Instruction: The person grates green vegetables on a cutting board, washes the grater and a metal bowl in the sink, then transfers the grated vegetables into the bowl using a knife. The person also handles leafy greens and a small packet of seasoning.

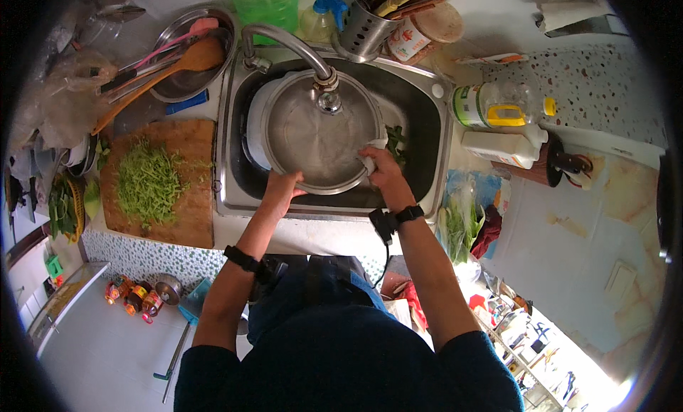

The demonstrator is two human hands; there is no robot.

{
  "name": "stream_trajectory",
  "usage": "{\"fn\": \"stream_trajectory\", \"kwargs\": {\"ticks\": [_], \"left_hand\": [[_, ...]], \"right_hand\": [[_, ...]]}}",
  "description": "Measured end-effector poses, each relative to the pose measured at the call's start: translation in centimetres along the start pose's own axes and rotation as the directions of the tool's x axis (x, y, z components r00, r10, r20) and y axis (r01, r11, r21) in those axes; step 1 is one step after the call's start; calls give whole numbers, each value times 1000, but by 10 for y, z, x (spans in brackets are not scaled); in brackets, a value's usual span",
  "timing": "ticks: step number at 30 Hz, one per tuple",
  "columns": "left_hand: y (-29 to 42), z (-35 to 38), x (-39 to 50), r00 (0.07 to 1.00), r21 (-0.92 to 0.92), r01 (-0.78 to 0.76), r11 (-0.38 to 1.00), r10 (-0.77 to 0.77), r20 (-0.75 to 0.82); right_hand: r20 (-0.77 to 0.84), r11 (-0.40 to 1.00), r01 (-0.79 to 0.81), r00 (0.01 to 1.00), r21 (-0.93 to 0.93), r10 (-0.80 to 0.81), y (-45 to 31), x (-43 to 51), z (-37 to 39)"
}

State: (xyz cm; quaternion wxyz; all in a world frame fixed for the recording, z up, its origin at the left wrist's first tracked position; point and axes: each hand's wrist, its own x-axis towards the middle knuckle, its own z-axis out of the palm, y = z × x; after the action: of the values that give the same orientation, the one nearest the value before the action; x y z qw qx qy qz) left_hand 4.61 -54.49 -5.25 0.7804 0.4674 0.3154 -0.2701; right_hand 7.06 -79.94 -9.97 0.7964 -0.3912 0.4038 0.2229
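Observation:
A round stainless steel basin lies in the sink, under the curved faucet. My left hand grips its near rim, thumb to the inside. At the right side of the rim, my right hand presses a crumpled white cloth against the metal. Beneath the basin, a white tub shows at the left. Dark green leaves lie on the sink floor beyond my right hand.
To the left, a wooden cutting board bears shredded green vegetable. Behind it sits a metal bowl with a wooden spoon across it. Along the right stand an oil bottle, a white bottle and a knife block.

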Motion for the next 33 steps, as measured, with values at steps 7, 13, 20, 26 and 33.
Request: {"fn": "stream_trajectory", "kwargs": {"ticks": [7,13,20,26,33], "left_hand": [[-53,45,19,948,-257,-261,931,196,-252],[-36,8,25,974,-147,-28,989,-6,-228],[-24,26,0,979,-127,22,992,-47,-198],[1,20,-14,981,-149,190,970,-195,-16],[14,27,-9,960,-201,278,939,-269,73]], "right_hand": [[-68,986,63,996,152,-53,64,-35,38],[2,946,-81,996,313,85,34,-24,24],[204,886,16,971,464,-124,40,-60,24],[262,902,-36,961,431,-87,-39,-28,-8],[273,993,-109,957,34,96,-30,-18,-15]]}}
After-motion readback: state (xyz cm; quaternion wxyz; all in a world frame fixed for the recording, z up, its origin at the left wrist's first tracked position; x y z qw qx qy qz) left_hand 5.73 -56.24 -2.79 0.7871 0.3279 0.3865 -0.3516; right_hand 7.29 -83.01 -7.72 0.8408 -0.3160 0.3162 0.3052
